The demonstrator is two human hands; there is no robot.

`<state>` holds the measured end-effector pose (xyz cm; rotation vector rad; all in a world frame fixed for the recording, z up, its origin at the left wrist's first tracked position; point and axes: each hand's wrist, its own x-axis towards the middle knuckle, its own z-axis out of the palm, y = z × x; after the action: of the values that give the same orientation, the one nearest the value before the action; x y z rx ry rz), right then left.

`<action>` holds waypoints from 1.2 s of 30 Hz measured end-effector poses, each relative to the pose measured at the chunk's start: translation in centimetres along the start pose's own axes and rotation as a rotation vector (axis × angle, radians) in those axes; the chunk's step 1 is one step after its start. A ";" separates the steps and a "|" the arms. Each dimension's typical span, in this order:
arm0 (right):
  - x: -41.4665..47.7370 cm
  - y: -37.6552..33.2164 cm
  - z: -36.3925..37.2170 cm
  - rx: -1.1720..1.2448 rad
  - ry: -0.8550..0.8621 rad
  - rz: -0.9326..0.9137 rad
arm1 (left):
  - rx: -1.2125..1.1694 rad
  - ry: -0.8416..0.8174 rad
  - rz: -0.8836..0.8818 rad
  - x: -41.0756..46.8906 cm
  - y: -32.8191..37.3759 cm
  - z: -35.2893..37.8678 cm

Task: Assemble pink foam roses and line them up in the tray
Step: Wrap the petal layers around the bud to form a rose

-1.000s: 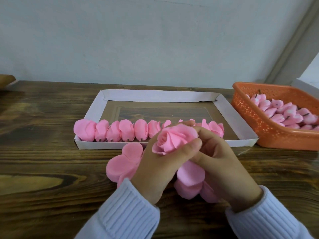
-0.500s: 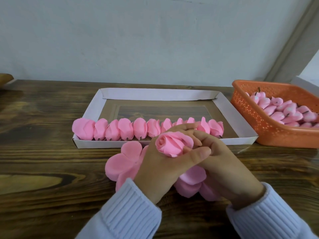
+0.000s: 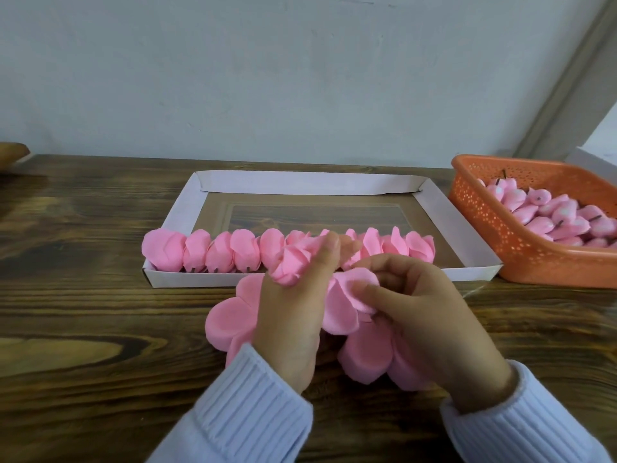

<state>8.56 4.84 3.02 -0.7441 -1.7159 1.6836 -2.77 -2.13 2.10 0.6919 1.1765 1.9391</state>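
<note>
Your left hand (image 3: 293,315) grips the rose (image 3: 288,264), fingers curled round its base; the bloom is blurred, so the finger placement is unclear. Your right hand (image 3: 434,312) pinches a loose petal (image 3: 340,309) between thumb and fingers, just beside the rose. The rose sits above the near wall of the tray (image 3: 334,188), not in it.

Both hands hover over a pile of petals (image 3: 230,319) lying on the table (image 3: 100,329), just in front of the tray. Pale ribbed sleeves (image 3: 247,412) cover both wrists.

Inside the tray, a row of roses (image 3: 220,252) lines the near wall, touching side by side. Right of the tray, close to its corner, stands an orange basket (image 3: 521,252) holding pink buds (image 3: 547,215).
</note>
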 end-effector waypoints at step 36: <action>-0.8 -0.1 1.6 -0.188 0.256 -0.507 | 0.022 -0.076 -0.028 -0.1 0.0 0.0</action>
<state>7.85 3.22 3.13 -0.5196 -1.7118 1.0497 -2.66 -2.22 2.11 0.7503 1.1563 1.8629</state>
